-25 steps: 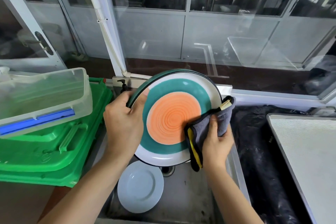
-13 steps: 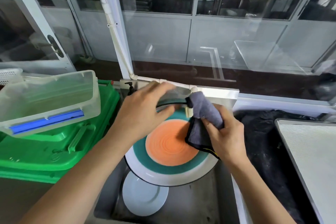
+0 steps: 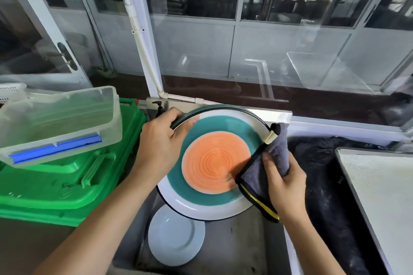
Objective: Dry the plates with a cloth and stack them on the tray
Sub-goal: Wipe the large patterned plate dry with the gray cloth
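Note:
A large plate (image 3: pixel 210 163) with an orange centre, a teal ring and a white rim is held tilted over the sink. My left hand (image 3: pixel 161 143) grips its upper left rim, thumb on the face. My right hand (image 3: pixel 283 181) grips a grey cloth (image 3: pixel 259 176) with a yellow-and-black edge and presses it against the plate's right side. A small pale blue plate (image 3: pixel 176 234) lies flat in the sink below. A metal tray (image 3: pixel 380 196) with a white surface sits at the right.
The steel sink (image 3: pixel 234 245) lies under the plates. Green crates (image 3: pixel 67 181) stand at the left with a clear plastic box (image 3: pixel 55 123) with a blue clip on top. Black plastic sheeting (image 3: pixel 324 185) covers the counter between sink and tray. Glass partitions rise behind.
The cloth has moved from the plate's top edge down to its right side. My left hand has shifted from the top rim to the upper left rim, and the plate tilts up more.

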{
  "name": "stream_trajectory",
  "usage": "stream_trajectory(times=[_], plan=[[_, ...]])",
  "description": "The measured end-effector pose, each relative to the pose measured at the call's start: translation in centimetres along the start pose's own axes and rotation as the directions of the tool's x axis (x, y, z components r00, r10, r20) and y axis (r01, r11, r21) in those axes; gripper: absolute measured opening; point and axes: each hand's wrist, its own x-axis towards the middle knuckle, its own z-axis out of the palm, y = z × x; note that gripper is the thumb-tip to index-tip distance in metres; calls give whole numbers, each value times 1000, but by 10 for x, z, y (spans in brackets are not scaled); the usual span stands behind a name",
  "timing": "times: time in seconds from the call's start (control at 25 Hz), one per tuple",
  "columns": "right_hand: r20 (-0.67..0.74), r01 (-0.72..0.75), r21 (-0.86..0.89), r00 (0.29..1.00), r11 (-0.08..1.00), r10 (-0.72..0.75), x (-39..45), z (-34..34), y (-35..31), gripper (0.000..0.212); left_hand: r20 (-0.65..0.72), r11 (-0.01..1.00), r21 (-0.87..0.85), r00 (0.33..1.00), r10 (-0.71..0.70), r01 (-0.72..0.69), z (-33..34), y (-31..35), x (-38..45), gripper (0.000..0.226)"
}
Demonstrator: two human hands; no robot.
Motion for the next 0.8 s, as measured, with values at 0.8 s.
stream_trajectory(times=[0.8], plan=[[257, 645, -505, 747, 574, -613, -55, 30, -4, 78, 559, 58, -400, 293, -776, 915, 27, 17, -1, 28]])
